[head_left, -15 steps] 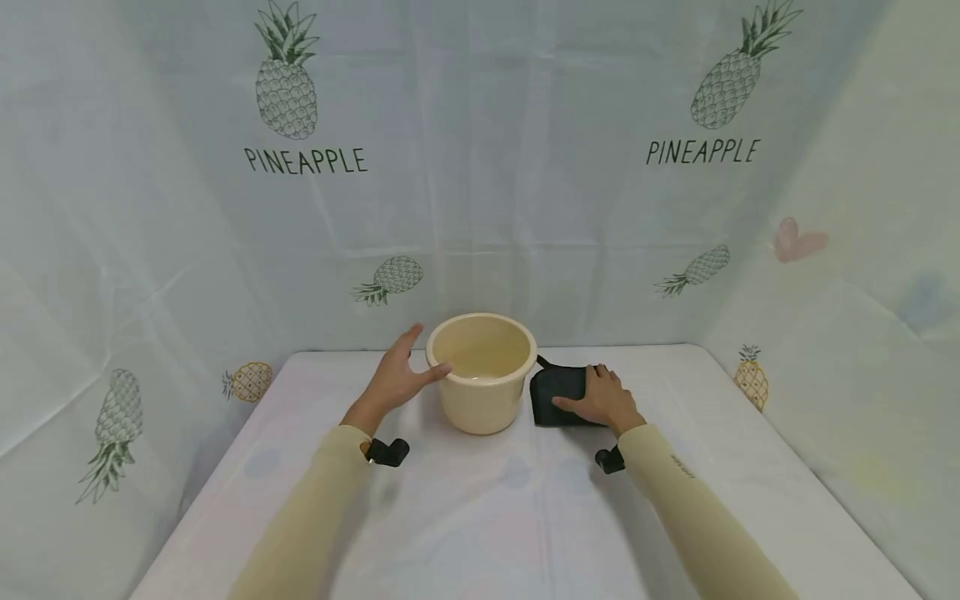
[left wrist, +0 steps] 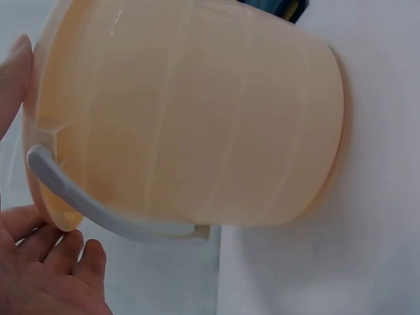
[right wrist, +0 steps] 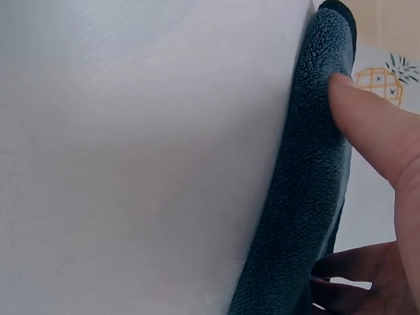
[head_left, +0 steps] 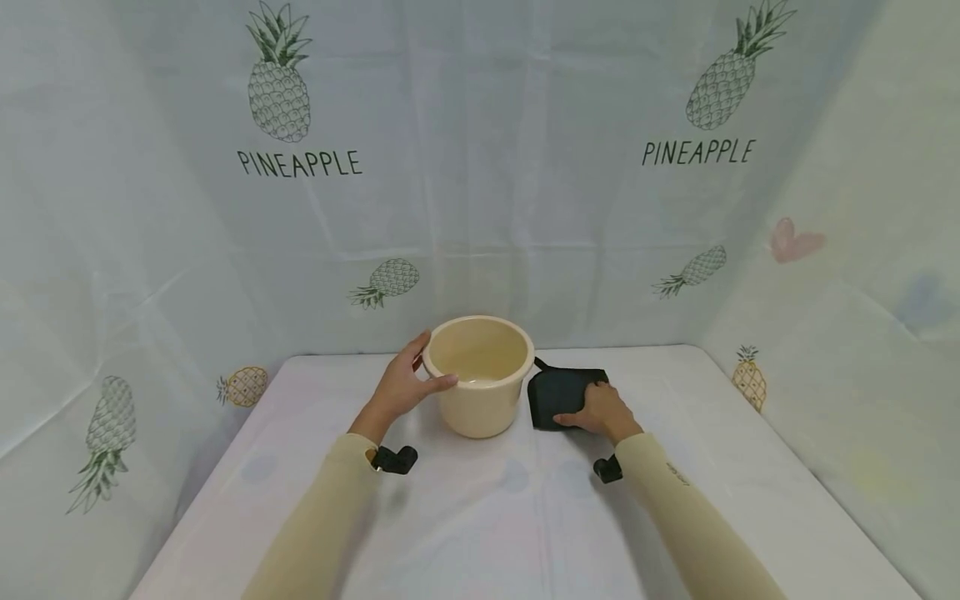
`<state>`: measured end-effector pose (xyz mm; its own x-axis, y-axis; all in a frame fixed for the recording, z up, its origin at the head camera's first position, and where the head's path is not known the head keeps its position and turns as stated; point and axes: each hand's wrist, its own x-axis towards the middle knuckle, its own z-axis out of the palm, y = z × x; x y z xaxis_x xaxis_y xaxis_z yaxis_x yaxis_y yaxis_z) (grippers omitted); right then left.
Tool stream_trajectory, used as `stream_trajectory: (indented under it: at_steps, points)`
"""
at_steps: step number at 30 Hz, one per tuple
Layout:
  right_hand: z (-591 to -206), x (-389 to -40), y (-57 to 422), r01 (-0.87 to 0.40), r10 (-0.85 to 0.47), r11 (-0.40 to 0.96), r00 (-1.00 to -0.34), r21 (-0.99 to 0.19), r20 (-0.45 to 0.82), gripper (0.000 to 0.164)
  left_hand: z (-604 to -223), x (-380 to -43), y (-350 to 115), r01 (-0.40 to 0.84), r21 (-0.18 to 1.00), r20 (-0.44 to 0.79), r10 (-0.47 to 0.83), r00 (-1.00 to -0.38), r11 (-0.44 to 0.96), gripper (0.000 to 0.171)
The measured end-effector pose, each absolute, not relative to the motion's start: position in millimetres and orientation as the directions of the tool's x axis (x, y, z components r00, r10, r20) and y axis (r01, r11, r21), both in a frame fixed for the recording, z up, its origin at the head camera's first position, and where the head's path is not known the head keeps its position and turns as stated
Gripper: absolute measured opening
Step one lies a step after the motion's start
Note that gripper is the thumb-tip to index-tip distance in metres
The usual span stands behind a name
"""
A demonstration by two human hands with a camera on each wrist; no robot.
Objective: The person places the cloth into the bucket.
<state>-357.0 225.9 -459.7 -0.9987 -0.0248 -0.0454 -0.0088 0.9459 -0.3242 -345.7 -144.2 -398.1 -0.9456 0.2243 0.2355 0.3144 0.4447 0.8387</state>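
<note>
A cream plastic bucket [head_left: 481, 408] with a grey handle [left wrist: 98, 216] stands upright on the table. My left hand [head_left: 397, 388] holds its rim from the left, thumb at the near side and fingers curled at the far side. Right of the bucket lies a dark teal folded towel [head_left: 558, 395] with fuzzy pile and a dark loop at its back left corner. My right hand [head_left: 606, 410] grips the towel's right end. In the right wrist view the thumb [right wrist: 367, 118] lies on its fuzzy edge, with the other fingers on the far side.
The white cloth-covered table [head_left: 480, 517] ends close behind the bucket, at a hanging curtain [head_left: 480, 167] printed with pineapples. Side curtains flank it. Each wrist wears a small black camera [head_left: 395, 459].
My left hand has closed in on the bucket, its fingers now at the rim. The right hand's fingers, earlier spread over the towel, have curled in on it.
</note>
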Motion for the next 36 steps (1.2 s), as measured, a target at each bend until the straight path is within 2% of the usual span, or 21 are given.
stream_trajectory:
  at_steps: [12, 19, 30, 36]
  points:
    - [-457, -359, 228, 0.002, 0.013, 0.920, -1.000, -0.392, 0.025, 0.074, -406, -345, -145, 0.271, 0.886, 0.215, 0.186, -0.959, 0.376, 0.111]
    - [-454, -360, 231, 0.004, 0.026, 0.913, -0.999, -0.407, 0.048, 0.065, -407, -344, -143, 0.253, 0.891, 0.203, 0.166, -0.965, 0.377, 0.113]
    - [-452, -358, 233, 0.043, 0.082, 0.866, -0.995, -0.498, 0.057, 0.042, -410, -346, -144, 0.305, 0.884, 0.259, 0.173, -0.950, 0.355, 0.102]
    - [-455, -355, 237, 0.072, 0.128, 0.835, -0.990, -0.545, 0.065, 0.038, -411, -347, -143, 0.309, 0.883, 0.260, 0.179, -0.949, 0.353, 0.104]
